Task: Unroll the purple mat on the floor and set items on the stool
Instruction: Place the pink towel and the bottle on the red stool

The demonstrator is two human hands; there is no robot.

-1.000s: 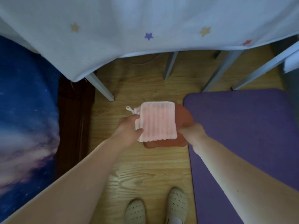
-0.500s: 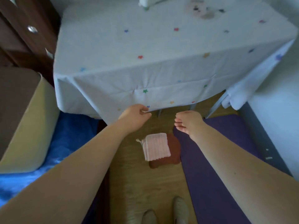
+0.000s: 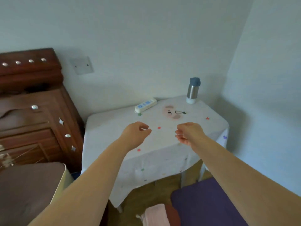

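Observation:
The purple mat [image 3: 206, 204] lies flat on the wooden floor at the bottom right. Left of it stands the small brown stool [image 3: 172, 215], with a folded pink towel [image 3: 155, 215] lying on its top. My left hand [image 3: 136, 133] and my right hand [image 3: 189, 133] are both raised above the table, empty, with loosely curled fingers held apart. A steel water bottle [image 3: 193, 90] with a grey-blue lid stands at the table's far right corner, well beyond my right hand.
The table [image 3: 114, 124] wears a white cloth with coloured stars. A white power strip [image 3: 145, 104] lies at its back edge. A dark wooden cabinet [image 3: 37, 121] stands to the left, and a brown cushion [image 3: 27, 190] lies in front of it. Walls close in behind and to the right.
Both hands let go of the pink towel on the stool and rose above the table. The view tilted up from the floor to the tabletop.

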